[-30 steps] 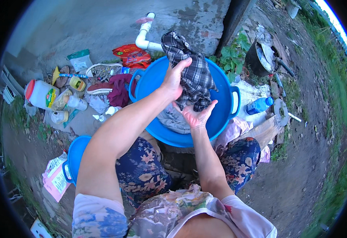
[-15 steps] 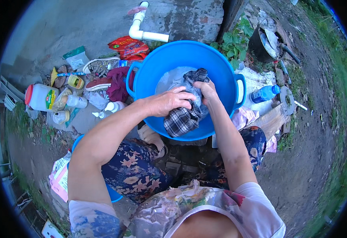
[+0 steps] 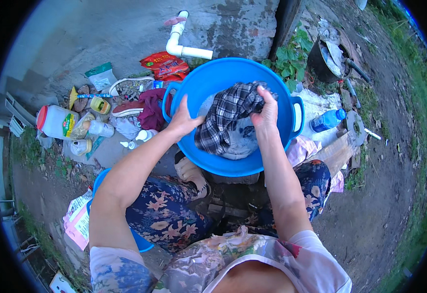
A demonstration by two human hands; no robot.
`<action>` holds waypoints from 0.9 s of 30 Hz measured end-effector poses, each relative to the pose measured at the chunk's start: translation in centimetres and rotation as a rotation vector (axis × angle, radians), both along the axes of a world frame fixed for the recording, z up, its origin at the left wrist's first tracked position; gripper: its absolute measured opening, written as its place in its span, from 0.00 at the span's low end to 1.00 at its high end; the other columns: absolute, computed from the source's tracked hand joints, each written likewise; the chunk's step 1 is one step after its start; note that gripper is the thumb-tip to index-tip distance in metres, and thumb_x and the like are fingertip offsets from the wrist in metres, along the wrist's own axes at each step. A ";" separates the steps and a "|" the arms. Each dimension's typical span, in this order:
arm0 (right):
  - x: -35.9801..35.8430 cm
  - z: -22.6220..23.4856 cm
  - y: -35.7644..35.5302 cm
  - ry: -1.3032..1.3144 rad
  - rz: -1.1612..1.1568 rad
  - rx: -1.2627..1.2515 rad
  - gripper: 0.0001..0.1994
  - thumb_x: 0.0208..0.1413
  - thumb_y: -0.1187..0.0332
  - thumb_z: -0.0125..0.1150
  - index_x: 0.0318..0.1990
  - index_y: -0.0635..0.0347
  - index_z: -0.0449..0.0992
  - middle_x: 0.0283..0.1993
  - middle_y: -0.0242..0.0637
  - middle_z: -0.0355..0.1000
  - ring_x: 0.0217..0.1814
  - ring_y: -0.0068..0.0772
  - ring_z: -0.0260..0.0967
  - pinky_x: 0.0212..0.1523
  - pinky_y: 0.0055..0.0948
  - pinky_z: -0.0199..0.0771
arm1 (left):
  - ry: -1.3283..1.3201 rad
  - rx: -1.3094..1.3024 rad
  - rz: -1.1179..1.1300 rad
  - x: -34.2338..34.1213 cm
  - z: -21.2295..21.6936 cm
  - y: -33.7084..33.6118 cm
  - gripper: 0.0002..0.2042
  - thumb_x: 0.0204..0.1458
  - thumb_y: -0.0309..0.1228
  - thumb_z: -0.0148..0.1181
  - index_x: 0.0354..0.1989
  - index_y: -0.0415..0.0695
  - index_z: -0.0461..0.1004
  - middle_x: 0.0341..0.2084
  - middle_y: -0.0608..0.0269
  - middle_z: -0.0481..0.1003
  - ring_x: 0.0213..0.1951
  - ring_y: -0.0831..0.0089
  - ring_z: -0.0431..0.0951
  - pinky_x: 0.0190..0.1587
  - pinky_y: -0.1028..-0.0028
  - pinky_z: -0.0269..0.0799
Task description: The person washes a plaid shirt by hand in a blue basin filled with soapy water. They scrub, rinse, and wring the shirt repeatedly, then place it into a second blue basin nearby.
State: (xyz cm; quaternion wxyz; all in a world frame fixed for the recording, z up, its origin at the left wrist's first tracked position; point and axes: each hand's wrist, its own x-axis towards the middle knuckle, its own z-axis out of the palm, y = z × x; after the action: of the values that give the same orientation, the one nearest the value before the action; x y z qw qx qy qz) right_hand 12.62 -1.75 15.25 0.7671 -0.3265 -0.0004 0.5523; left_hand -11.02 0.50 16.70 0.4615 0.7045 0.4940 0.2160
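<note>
A big blue basin [image 3: 213, 68] with side handles stands in front of me, with pale, cloudy water inside. Bunched up in it lies a black-and-white plaid cloth garment [image 3: 230, 110], its greyish underside showing low in the basin. My right hand [image 3: 266, 110] pinches the garment's right end between thumb and fingers. At the basin's left side, my left hand [image 3: 186, 117] has its thumb stretched up, away from its fingers. Those fingertips reach to the garment's left edge without gripping it.
Left of the basin lie shoes [image 3: 128, 108], a maroon cloth [image 3: 152, 108], a red-lidded tub [image 3: 57, 122] and white bottles [image 3: 145, 135]. A blue bottle [image 3: 328, 120] lies at right, near a black bucket [image 3: 326, 61]. Behind is a white pipe [image 3: 194, 52] along the wall.
My left hand has let go of the garment and drawn back left, its thumb now raised. My right hand has moved slightly right with its end, and the plaid side is spread wider.
</note>
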 end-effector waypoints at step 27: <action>-1.5 2.9 -2.0 -0.266 0.601 0.134 0.17 0.55 0.61 0.55 0.50 0.56 0.72 0.50 0.40 0.72 0.52 0.39 0.70 0.55 0.42 0.70 | -0.304 0.984 -0.214 8.4 11.7 -2.8 0.15 0.28 0.24 0.66 0.28 0.49 0.71 0.32 0.63 0.71 0.38 0.65 0.73 0.40 0.67 0.67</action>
State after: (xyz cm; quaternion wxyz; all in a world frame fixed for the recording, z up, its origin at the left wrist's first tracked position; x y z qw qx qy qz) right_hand 11.09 -3.75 18.16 0.5828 -0.3298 -0.2333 0.7051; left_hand -2.63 -2.27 28.42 0.1622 0.8450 0.1869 0.4741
